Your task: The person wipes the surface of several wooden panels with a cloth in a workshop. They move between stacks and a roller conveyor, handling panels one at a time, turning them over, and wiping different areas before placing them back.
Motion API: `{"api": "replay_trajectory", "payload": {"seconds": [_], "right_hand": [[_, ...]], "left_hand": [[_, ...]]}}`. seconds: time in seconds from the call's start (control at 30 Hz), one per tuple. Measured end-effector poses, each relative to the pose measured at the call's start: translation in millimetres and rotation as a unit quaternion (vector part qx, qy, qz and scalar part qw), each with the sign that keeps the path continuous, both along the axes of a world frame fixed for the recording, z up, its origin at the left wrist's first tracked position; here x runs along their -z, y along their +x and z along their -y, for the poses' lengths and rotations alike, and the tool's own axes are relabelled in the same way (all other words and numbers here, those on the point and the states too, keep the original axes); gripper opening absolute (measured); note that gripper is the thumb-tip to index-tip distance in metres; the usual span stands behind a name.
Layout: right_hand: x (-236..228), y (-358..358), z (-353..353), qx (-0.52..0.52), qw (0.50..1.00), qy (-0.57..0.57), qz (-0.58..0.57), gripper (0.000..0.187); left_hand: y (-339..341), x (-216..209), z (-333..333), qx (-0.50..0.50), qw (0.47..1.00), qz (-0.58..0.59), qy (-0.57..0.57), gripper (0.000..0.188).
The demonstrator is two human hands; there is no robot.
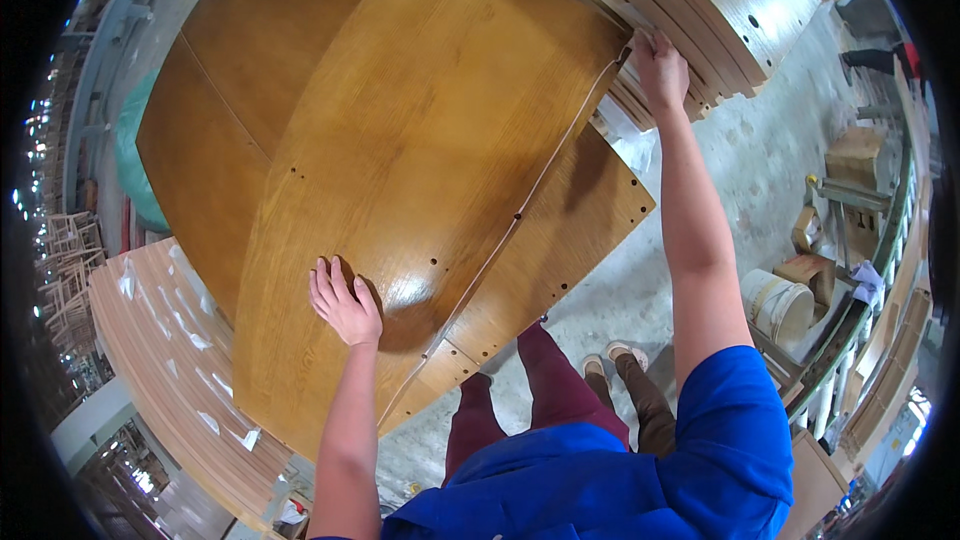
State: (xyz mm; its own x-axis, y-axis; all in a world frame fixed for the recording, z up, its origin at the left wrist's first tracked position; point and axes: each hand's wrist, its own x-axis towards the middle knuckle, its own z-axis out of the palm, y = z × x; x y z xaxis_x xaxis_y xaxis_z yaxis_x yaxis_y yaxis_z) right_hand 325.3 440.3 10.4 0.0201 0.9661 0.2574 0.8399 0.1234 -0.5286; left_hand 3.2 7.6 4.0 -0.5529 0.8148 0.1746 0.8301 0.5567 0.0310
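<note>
A large varnished wooden panel (440, 130) with a curved outline and a few small dark holes lies across the middle, its pale near edge raised above another wooden panel (600, 190) beneath. Closed around the far right corner of the upper panel is my right hand (662, 70); its fingertips are partly hidden. My left hand (346, 310) is spread, palm down, over the left part of that same panel, a dark shadow beside it. Whether the left palm presses on the wood I cannot tell.
Stacked curved boards (690, 30) stand at the far right, and another stack (160, 330) at the left. A white bucket (778, 308) and cardboard boxes (858, 160) sit on the right. Someone in brown trousers (648, 400) stands close by my legs.
</note>
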Motion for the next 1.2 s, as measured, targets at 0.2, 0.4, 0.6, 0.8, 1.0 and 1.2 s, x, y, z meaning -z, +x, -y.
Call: {"api": "replay_trajectory", "payload": {"seconds": [0.2, 0.4, 0.6, 0.8, 1.0, 1.2], "right_hand": [[-15, -37, -26, -0.095, 0.865, -0.111, -0.479, 0.032], [-21, -138, -69, -0.162, 0.923, -0.084, -0.338, 0.04], [-33, -236, -108, -0.165, 0.953, -0.027, -0.251, 0.044], [-18, -289, -119, -0.114, 0.975, -0.069, -0.178, 0.043], [-9, -303, -124, -0.11, 0.989, -0.055, -0.084, 0.045], [-9, -306, -123, -0.105, 0.992, -0.049, -0.051, 0.044]], "left_hand": [[-4, 0, 3, 0.013, 1.0, 0.02, 0.012, 0.046], [-3, -6, -2, 0.006, 1.0, 0.008, 0.004, 0.047], [-4, -1, -1, -0.01, 0.999, 0.035, -0.007, 0.047], [-6, -4, 5, -0.012, 0.998, 0.052, -0.025, 0.05], [-6, -5, 5, -0.013, 0.997, 0.063, -0.037, 0.05], [-7, -4, 4, -0.012, 0.997, 0.065, -0.045, 0.051]]}}
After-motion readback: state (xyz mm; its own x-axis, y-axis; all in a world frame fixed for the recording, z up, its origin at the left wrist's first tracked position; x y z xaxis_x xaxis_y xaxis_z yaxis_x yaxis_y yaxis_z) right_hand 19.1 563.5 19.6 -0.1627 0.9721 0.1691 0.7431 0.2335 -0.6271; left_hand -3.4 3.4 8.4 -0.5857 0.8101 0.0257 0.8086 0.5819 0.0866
